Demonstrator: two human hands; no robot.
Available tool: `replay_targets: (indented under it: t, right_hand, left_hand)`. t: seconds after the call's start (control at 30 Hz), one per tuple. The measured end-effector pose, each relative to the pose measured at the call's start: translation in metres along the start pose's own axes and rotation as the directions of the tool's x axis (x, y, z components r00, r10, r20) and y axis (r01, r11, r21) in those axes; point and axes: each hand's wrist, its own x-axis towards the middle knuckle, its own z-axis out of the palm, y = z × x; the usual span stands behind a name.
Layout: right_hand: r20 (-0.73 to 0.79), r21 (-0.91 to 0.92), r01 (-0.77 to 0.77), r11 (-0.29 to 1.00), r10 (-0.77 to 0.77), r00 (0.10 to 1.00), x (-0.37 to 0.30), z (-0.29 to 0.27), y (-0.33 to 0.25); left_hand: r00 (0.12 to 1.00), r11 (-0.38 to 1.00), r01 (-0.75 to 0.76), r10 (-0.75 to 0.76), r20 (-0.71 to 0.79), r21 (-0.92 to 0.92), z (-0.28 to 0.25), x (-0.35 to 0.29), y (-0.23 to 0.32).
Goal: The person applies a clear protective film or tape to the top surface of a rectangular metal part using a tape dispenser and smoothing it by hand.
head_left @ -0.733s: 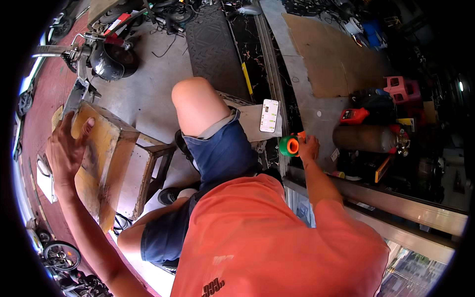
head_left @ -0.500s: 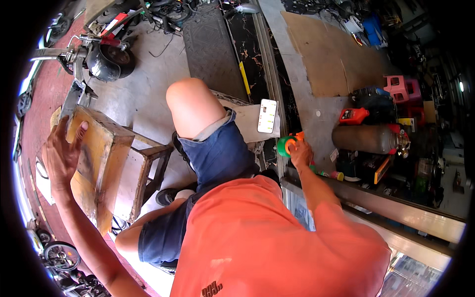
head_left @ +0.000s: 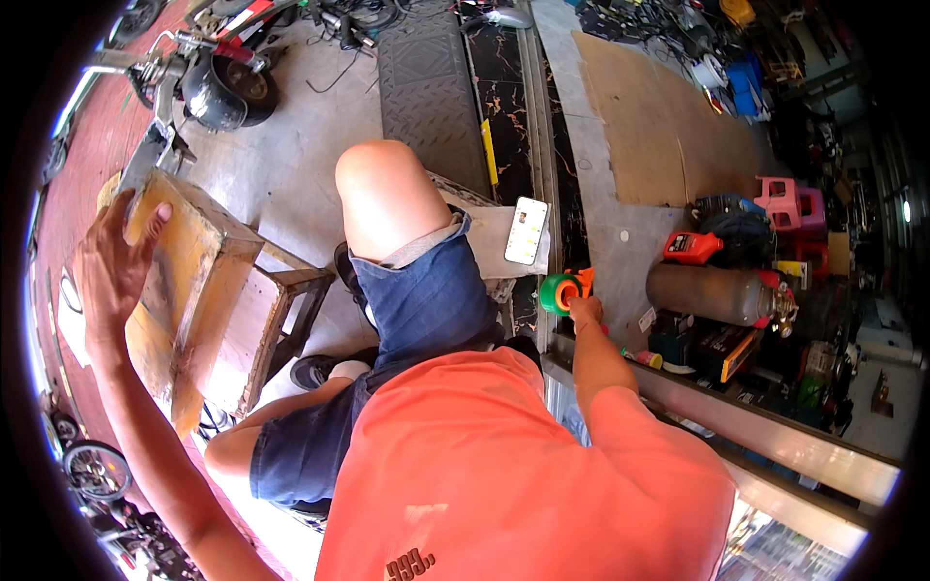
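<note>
My right hand (head_left: 587, 312) is closed on an orange tape dispenser with a green roll, which looks like a tape gun (head_left: 560, 293); part of its grip is hidden by the fingers. It is held near a dark, marbled door sill. Out to the left, my left hand (head_left: 108, 276) is raised with fingers apart and holds nothing. It appears over or beside a worn yellowish wooden box (head_left: 199, 276); whether it touches the box I cannot tell. A phone with a lit screen (head_left: 527, 230) lies on a pale surface between my knee and the tape dispenser.
A wooden stool (head_left: 281, 283) stands by the box. Farther off at left is a small scooter wheel with a black fender (head_left: 215, 102). At right lie a brown gas cylinder (head_left: 712, 293), a red bottle (head_left: 693, 248), a pink plastic stool (head_left: 778, 201) and flattened cardboard (head_left: 659, 126).
My right hand has shifted slightly and more of the orange dispenser shows. My left hand stays spread near the box. The whole view has shifted a little.
</note>
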Motion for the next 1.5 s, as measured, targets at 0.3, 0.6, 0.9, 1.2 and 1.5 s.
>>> replay_targets:
  t: [0.3, 0.6, 0.9, 1.2, 1.5]
  right_hand:
    - [-0.216, 0.117, 0.265, 0.957, -0.236, 0.947, -0.061, -0.06, -0.057]
    - [-0.345, 0.521, 0.812, 0.261, -0.806, 0.481, -0.15, -0.164, -0.318]
    - [-0.222, 0.926, 0.247, -0.286, -0.941, -0.256, -0.51, -0.183, -0.522]
    - [0.143, 0.986, 0.029, 0.162, -0.759, -0.635, -0.667, -0.078, -0.478]
    - [0.153, 0.988, 0.117, 0.104, -0.805, -0.574, -0.663, -0.057, -0.471]
  left_hand:
    - [0.998, 0.999, 0.031, -0.033, -0.044, -0.041, -0.004, -0.015, 0.0]
    - [0.99, 0.956, 0.136, -0.141, 0.001, -0.259, -0.033, -0.027, -0.014]
    - [0.986, 0.989, -0.126, 0.134, -0.102, 0.079, -0.09, -0.162, -0.101]
    - [0.919, 0.94, 0.306, -0.334, 0.209, 0.154, -0.12, -0.36, -0.147]
    - [0.771, 0.939, 0.341, -0.304, 0.56, 0.04, -0.042, -0.406, -0.156]
